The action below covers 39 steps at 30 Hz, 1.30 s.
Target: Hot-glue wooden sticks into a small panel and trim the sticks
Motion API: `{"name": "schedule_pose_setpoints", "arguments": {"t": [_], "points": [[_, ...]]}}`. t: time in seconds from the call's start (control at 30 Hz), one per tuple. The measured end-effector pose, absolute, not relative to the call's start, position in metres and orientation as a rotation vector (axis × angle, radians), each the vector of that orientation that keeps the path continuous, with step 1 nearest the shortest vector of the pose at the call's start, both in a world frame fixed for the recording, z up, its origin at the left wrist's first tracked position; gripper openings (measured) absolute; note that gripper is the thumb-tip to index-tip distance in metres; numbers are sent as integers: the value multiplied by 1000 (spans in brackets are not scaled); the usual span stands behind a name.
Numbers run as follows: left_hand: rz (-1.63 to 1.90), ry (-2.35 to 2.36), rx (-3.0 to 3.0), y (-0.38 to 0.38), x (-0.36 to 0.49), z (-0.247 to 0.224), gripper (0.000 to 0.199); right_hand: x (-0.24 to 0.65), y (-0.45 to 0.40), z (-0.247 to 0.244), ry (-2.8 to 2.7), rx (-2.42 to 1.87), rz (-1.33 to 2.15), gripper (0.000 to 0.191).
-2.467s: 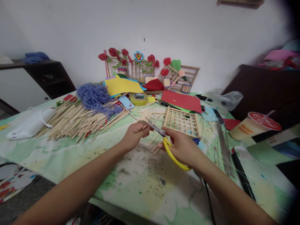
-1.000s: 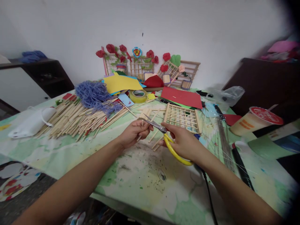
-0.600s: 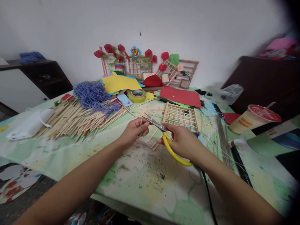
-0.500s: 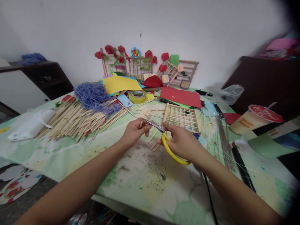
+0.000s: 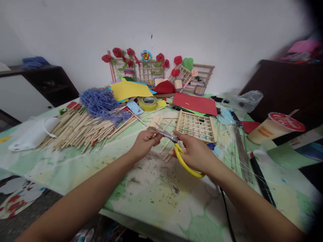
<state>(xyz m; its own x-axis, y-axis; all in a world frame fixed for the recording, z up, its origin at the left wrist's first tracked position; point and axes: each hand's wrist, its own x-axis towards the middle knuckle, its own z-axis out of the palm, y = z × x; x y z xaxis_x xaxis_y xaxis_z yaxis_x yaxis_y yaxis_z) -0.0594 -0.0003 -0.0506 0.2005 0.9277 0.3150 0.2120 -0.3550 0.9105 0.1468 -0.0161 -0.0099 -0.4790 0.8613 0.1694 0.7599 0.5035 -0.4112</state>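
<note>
My right hand (image 5: pixel 195 151) grips scissors with yellow handles (image 5: pixel 180 159), its fingers through and around the loops. The scissors' blades point left, slightly apart, and reach the fingertips of my left hand (image 5: pixel 145 143). Those fingertips are pinched on a short wooden stick, mostly hidden by the fingers and blades. Just behind my left hand lies a small row of pale sticks (image 5: pixel 156 123) on the table. To the right of it rests a wooden lattice (image 5: pixel 195 126). A few loose sticks (image 5: pixel 165 146) lie between my two hands.
A pile of wooden sticks (image 5: pixel 78 129) and blue yarn (image 5: pixel 98 102) cover the left side. Tape (image 5: pixel 147 104), yellow paper (image 5: pixel 131 90) and red paper (image 5: pixel 194 104) lie behind. On the right are thin wires (image 5: pixel 242 154), a black rod (image 5: pixel 262 181) and a lidded cup (image 5: pixel 274 129).
The scissor blades have closed somewhat around the spot at my left fingertips. My left fingers have shifted slightly; both arms stay nearly in place.
</note>
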Motion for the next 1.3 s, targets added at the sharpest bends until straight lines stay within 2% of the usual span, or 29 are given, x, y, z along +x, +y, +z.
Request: {"name": "schedule_pose_setpoints", "arguments": {"t": [0.53,1.1,1.3], "points": [[1170,998,1582,-1,-57,-54,46,147,-14,-12,-2450,-1318,378,75],[1121,1046,1641,-1,-55,-53,45,147,-17,-7,-2436,-1339,375,56],[1187,932,1346,-1,-47,-56,31,155,-13,-5,-2542,-1339,306,72]]}}
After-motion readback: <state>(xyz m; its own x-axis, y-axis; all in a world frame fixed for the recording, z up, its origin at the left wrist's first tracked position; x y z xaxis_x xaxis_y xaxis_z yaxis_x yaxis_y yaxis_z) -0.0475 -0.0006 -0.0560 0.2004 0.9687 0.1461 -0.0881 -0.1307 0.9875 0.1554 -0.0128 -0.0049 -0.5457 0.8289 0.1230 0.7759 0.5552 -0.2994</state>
